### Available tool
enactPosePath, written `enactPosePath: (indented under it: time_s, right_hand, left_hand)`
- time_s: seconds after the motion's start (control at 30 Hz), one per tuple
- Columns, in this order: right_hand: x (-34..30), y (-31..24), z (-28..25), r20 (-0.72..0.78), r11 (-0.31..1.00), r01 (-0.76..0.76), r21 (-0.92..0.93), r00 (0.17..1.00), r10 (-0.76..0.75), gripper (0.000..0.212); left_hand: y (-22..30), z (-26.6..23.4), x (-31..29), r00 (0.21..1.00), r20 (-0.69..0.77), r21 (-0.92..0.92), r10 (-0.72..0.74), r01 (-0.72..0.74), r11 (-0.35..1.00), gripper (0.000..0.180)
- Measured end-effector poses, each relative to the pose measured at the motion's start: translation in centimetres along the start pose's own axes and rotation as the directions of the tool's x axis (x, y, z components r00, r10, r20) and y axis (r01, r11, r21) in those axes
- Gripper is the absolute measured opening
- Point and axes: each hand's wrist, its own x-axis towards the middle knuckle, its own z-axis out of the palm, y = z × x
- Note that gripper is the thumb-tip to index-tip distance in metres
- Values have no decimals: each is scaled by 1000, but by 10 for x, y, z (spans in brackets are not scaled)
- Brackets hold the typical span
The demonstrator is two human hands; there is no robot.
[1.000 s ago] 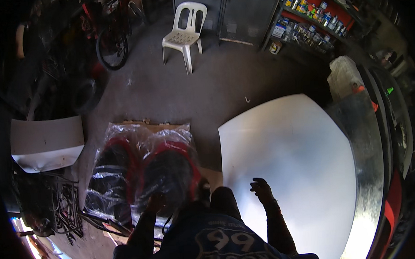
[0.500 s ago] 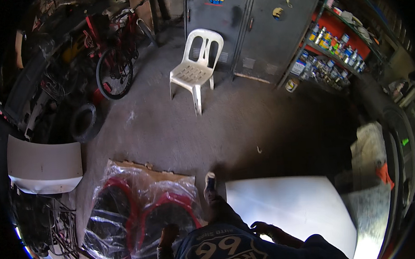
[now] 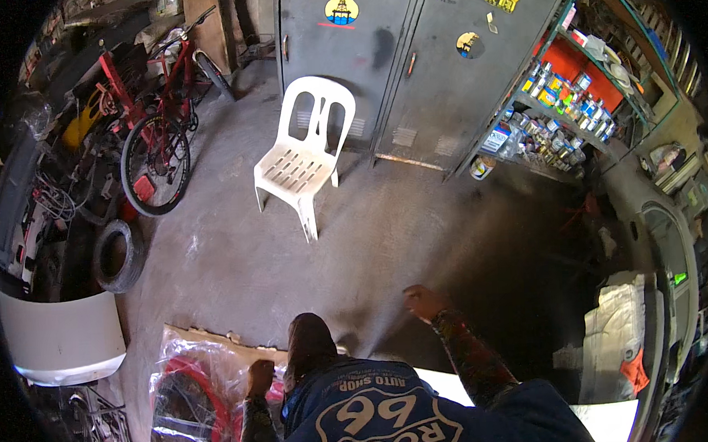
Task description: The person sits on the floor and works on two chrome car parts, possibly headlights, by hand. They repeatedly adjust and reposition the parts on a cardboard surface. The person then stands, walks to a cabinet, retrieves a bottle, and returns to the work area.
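My left hand (image 3: pixel 260 378) hangs beside my body, over the plastic-wrapped red-edged pieces (image 3: pixel 189 410) on the floor. Its fingers are mostly hidden, and nothing shows in its grasp. Stretched out ahead on the other side, my right hand (image 3: pixel 424 303) is curled in a loose fist above the dark floor, with nothing visible in it. A white panel (image 3: pixel 609 422) shows in part beneath my right arm and body. One bent knee (image 3: pixel 308 343) pushes forward between the hands.
Ahead stands a white plastic chair (image 3: pixel 295 172) before grey metal lockers (image 3: pixel 346 61). Left are a red bicycle (image 3: pixel 158 143), a loose tire (image 3: pixel 120 256) and a pale car hood (image 3: pixel 64 336). A shelf of cans and bottles (image 3: pixel 564 102) is at back right, a car body (image 3: pixel 667 229) at right.
My view has moved forward and to the right, so the chair and lockers look larger. My right hand has swung forward, away from the white panel, now mostly covered by my body.
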Motion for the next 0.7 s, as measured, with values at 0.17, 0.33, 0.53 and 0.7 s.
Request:
enactPosePath:
  time_s: [0.17, 0.33, 0.53, 0.7]
  right_hand:
    - [101, -74, -4, 190, 991, 58, 118, 979, -80, 47]
    - [237, -142, -45, -27, 991, 115, 75, 993, -114, 32]
    - [356, -243, -122, -115, 898, 116, 425, 991, -74, 30]
    - [466, -294, -233, -275, 939, 202, 279, 954, -124, 35]
  left_hand:
    - [-41, 39, -2, 921, 222, 175, -321, 286, 942, 19]
    - [-35, 7, 63, 817, 324, 203, -477, 432, 879, 19]
    - [-35, -100, 262, 983, 181, 504, 22, -112, 856, 20]
    - [15, -183, 479, 808, 75, -590, -584, 509, 627, 20]
